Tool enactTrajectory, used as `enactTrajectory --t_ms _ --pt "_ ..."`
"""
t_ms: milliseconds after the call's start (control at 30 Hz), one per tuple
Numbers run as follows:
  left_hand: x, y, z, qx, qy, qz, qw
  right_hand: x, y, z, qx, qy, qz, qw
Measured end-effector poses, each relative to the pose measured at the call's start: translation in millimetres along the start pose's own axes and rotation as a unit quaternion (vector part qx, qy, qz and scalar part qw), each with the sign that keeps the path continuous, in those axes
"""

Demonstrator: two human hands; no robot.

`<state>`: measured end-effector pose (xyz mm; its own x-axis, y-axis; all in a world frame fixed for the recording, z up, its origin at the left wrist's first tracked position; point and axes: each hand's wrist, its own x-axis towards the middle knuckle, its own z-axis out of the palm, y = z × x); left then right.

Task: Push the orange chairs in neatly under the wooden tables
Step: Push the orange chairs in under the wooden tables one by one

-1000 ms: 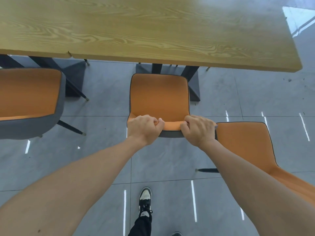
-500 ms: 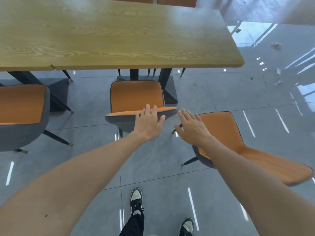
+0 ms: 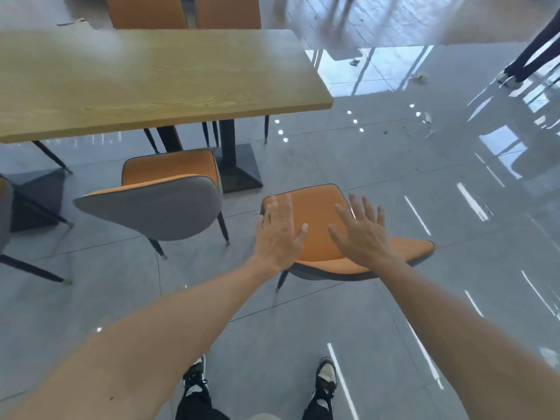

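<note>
Hands reach for the stray chair

Both hands hover spread, fingers apart and holding nothing, over an orange padded chair with a grey shell and dark legs [image 3: 321, 237], which stands turned askew, out beyond the corner of the light wooden table [image 3: 157, 83]. The left hand [image 3: 280, 234] overlaps its left edge, the right hand [image 3: 362, 234] its right side; actual contact cannot be told. Likely they are positioned to grip and turn it. A second orange chair with a grey back [image 3: 163, 198] sits near the table's edge.
</note>
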<state>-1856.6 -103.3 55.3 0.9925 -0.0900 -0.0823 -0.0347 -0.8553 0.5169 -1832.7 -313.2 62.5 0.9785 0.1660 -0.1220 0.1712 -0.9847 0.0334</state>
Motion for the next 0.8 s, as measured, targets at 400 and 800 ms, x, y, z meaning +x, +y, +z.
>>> enactTrajectory --t_ms 400,800 --pt "0 149 164 -0.003 -0.134 -0.109 0.985 -47 178 94 0.082 -0.073 -0.046 0.993" --pt "20 112 194 -0.029 -0.085 -0.135 0.987 -7 178 119 0.116 0.083 -0.088 0.986"
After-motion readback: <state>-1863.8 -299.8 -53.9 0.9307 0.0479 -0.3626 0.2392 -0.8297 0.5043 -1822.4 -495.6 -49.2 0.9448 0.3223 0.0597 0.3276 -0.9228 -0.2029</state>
